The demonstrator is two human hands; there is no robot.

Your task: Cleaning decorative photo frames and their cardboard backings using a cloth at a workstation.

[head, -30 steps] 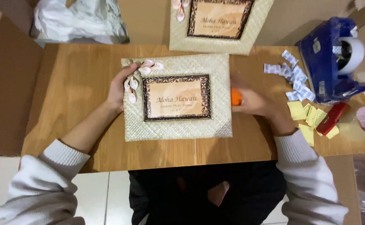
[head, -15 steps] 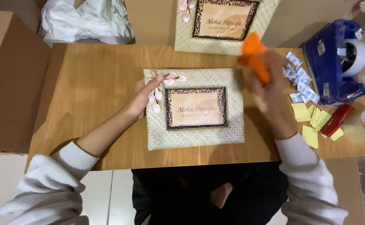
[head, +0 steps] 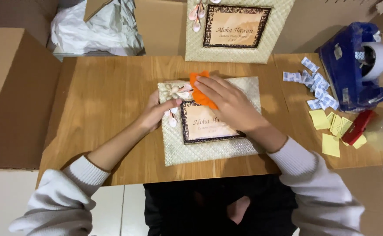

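A woven straw picture frame (head: 211, 148) with a dark patterned inner border lies flat on the wooden table (head: 104, 100). Shell ornaments (head: 176, 91) sit at its top left corner. My left hand (head: 156, 112) holds the frame's left edge, thumb beside the shells. My right hand (head: 224, 101) presses an orange cloth (head: 199, 94) onto the frame's glass near the top left of the inner border.
A second, matching frame (head: 237, 30) stands at the table's back. A blue tape dispenser (head: 355, 65), small blue-and-white tape pieces (head: 316, 85), yellow paper squares (head: 331, 126) and a red tool (head: 357, 126) are at the right. Cardboard (head: 12, 100) flanks the left; crumpled white plastic (head: 95, 26) lies behind.
My right hand lifted the orange cloth from the frame's right side, swung it up and brought it down onto the glass. The view shifted, so the frame sits further right in the picture.
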